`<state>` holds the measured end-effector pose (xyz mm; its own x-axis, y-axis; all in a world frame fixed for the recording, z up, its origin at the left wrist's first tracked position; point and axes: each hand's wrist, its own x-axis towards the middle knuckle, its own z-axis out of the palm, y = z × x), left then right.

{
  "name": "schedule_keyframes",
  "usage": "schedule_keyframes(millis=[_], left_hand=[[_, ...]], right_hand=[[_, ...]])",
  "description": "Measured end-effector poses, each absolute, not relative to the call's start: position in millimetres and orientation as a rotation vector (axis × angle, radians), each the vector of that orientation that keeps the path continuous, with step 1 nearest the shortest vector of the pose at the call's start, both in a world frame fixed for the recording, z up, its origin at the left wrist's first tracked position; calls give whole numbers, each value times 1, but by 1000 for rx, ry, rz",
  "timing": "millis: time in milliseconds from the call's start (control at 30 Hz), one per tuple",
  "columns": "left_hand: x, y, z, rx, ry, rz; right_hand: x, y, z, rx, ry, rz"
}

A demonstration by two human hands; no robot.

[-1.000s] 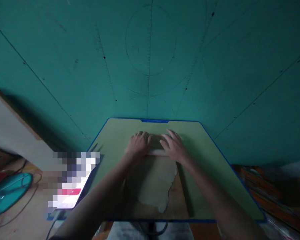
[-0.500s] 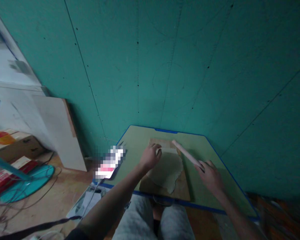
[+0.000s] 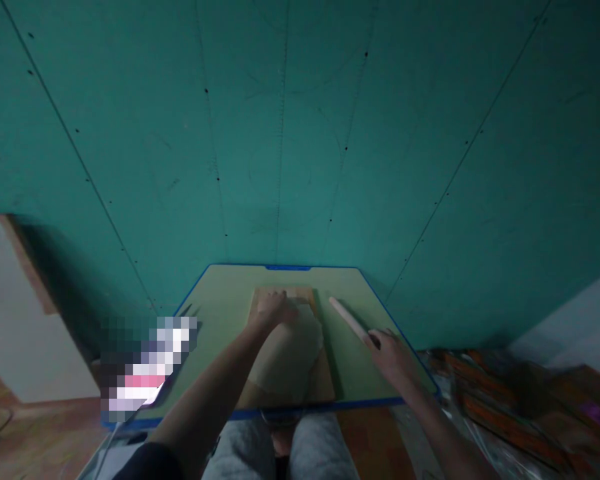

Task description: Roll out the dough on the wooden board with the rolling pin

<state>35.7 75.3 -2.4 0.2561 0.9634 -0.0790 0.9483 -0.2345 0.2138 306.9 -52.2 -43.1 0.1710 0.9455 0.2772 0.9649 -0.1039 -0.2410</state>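
Where the left hand rests, dough seemingly lies.

A teal wall is seen filling the view, crossed by thin seams and dotted with dark specks. Dim light is noted throughout. A green, blue-edged counter is set against it. A pale board is leaned at left, above reddish-brown floor.

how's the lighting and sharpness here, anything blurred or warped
Head view: dim, teal cast, no glare; the left hand on the dough and right hand at the rolling pin look soft; a pixelated patch covers the table at left; lines on the wall bow, wide-angle distortion.
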Motion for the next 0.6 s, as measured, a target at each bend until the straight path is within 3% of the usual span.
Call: schedule_keyframes(millis=[167, 367, 600], left_hand=[[29, 84, -4, 2212, 1715, 11], [14, 89, 3, 2161, 1555, 107], [-9, 81, 11, 2083, 1451, 406]], right_hand=[[292, -48, -34, -1847, -1782, -171], [243, -21, -33, -1533, -1795, 192], [193, 14, -29, -1577, -1687, 659]])
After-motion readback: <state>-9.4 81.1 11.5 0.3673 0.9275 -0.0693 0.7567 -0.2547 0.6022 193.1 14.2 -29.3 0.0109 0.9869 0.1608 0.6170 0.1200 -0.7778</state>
